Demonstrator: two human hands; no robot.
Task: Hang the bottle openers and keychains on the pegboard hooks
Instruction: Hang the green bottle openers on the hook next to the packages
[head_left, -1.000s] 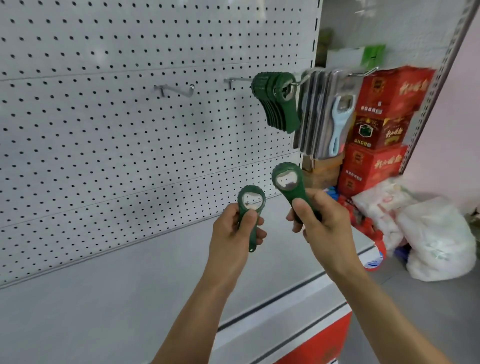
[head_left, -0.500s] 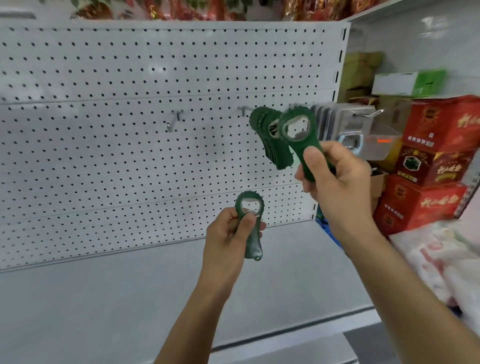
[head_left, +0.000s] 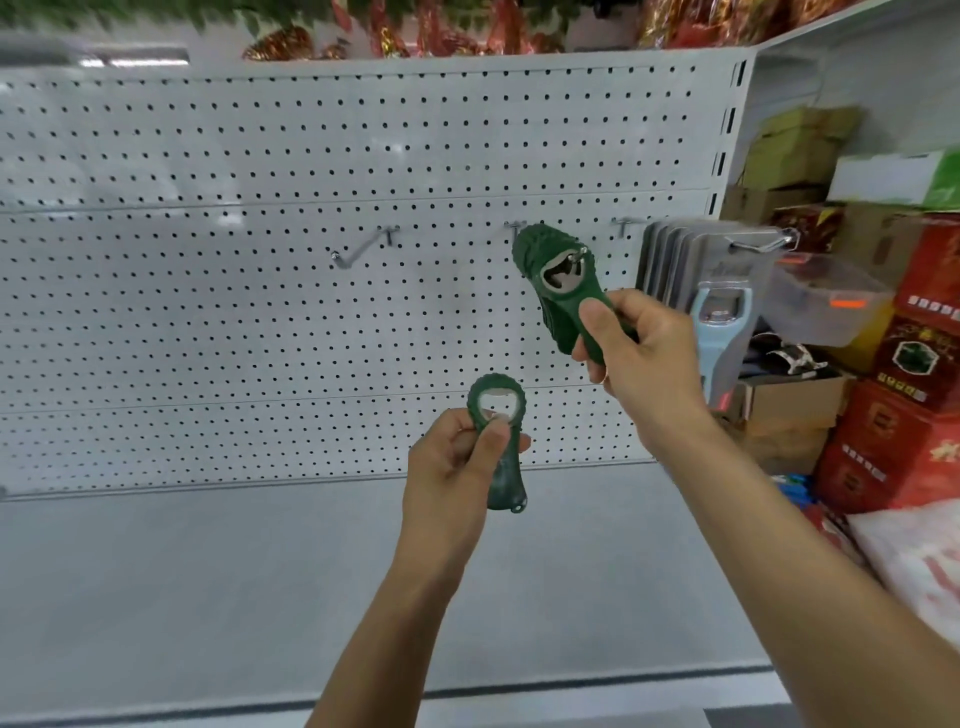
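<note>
Head view looked at a white pegboard (head_left: 260, 312) above a grey shelf (head_left: 208, 597). Right hand (head_left: 644, 358), at about 2 o'clock from the frame's centre, had its grip closed on the handle of a green bottle opener (head_left: 576, 296), thumb pressed on its face. That opener's ring sat over the tip of a metal hook (head_left: 577, 255), at the front of a stack of matching green openers (head_left: 535, 249) hanging there. Left hand (head_left: 457, 467), near centre toward 5 o'clock, kept its grip closed around a second green bottle opener (head_left: 501, 447), held upright, ring uppermost, well clear of the board. An empty hook (head_left: 363, 249) stood at 10 o'clock. At 3 o'clock hung carded blue openers (head_left: 719, 322) beside red boxes (head_left: 914, 364).
</note>
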